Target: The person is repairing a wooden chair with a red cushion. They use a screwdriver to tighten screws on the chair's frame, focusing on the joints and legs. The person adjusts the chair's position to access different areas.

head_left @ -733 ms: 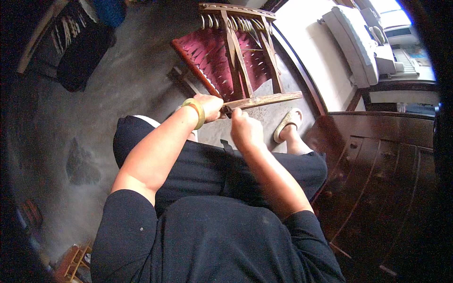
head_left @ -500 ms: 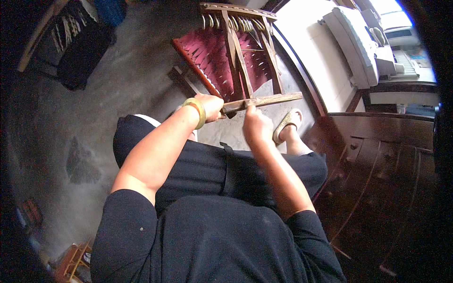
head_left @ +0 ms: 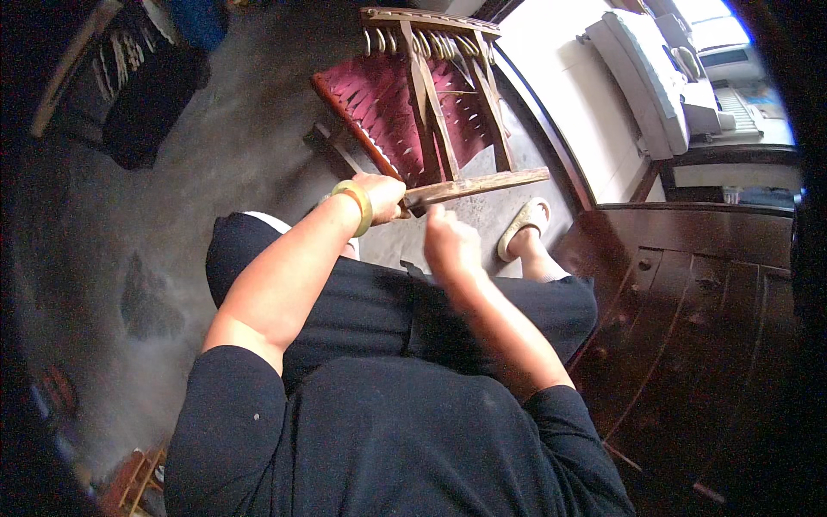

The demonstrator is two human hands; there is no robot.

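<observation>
A wooden folding frame, like a stool [head_left: 482, 183], stands tilted before my knees, its crossed legs rising to a far bar. Pinkish-red slit fabric [head_left: 366, 103] stretches inside it, edged by a red-brown rail. Pale loops [head_left: 438, 45] hang along the far bar. My left hand [head_left: 382, 191], with a yellowish bangle on its wrist, is closed round the left end of the near bar. Just below that bar is my right hand [head_left: 452, 247], slightly blurred, its fingers curled closed. What it holds, if anything, I cannot make out.
My sandalled right foot [head_left: 524, 226] rests on the grey floor [head_left: 233, 138]. Dark wooden panelling [head_left: 689, 319] stands at right, with a raised doorway edge beyond. At the far left lies a black cloth item [head_left: 155, 108]. A small wooden rack [head_left: 133, 482] stands at lower left.
My right hand has moved left and slightly toward me, from the near bar to just below it. The left hand keeps its grip; the frame has barely shifted.
</observation>
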